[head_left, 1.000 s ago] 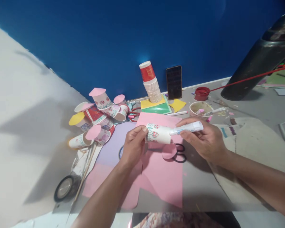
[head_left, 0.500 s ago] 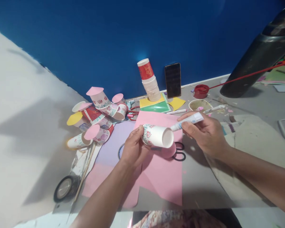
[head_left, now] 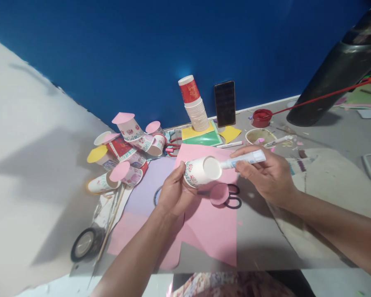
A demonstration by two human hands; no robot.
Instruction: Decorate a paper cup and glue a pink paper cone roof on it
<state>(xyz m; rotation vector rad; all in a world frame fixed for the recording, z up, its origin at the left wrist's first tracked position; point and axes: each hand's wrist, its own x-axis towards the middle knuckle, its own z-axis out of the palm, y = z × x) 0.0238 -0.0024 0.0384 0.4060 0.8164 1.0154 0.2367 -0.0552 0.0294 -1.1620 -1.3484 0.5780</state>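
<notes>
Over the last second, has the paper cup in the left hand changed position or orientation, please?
Yes. The paper cup in the left hand has turned: its open mouth now faces the glue tube, and it sits higher against the pink sheet, clear of the pink disc.

Bare forearms, floral-print garment point(head_left: 231, 284)

The cup point(head_left: 200, 171), white paper with red flower print, lies on its side in the air above the pink sheet point(head_left: 210, 222), base turned right. The white glue tube point(head_left: 244, 159) points its tip at that base, touching its rim.
</notes>
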